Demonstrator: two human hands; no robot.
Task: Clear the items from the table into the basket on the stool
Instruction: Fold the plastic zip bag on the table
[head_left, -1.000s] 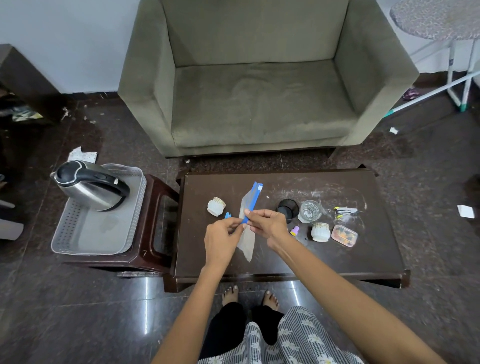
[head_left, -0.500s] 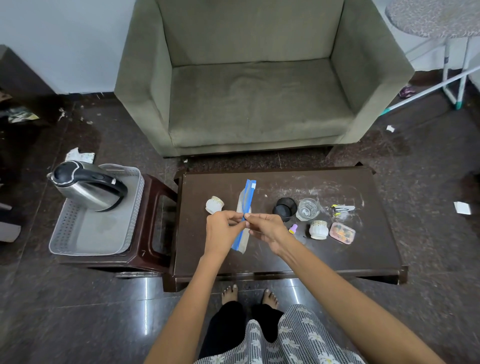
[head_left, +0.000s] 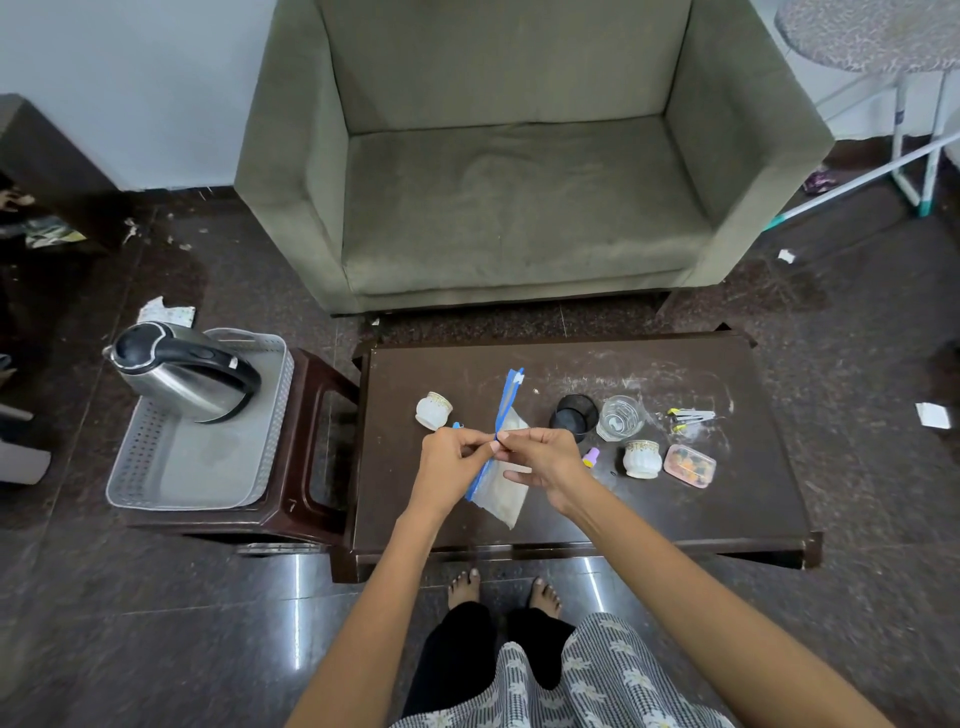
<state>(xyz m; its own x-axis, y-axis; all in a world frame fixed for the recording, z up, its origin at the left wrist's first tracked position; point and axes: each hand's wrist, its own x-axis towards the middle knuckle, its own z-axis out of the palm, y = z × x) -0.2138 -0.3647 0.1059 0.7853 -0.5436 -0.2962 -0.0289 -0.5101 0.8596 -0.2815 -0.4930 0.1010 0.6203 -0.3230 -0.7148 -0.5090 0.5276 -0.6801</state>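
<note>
Both hands hold a clear zip bag with a blue seal strip above the dark table. My left hand and my right hand pinch the blue strip at about its middle. The bag hangs tilted, its upper end pointing away from me. On the table lie a white cup at the left, a black cup, a glass, a second white cup, a small purple-capped bottle, a small box of coloured bits and yellow-tipped clips. The grey basket sits on the brown stool at the left, with a steel kettle in it.
A green sofa stands right behind the table. My bare feet are on the shiny floor in front of the table. Scraps of paper lie on the floor. A white-legged stand is at the far right.
The bag has turned in my hands: its loose clear part now hangs toward me and to the right. Both hands stay pinched on the blue strip at the same place.
</note>
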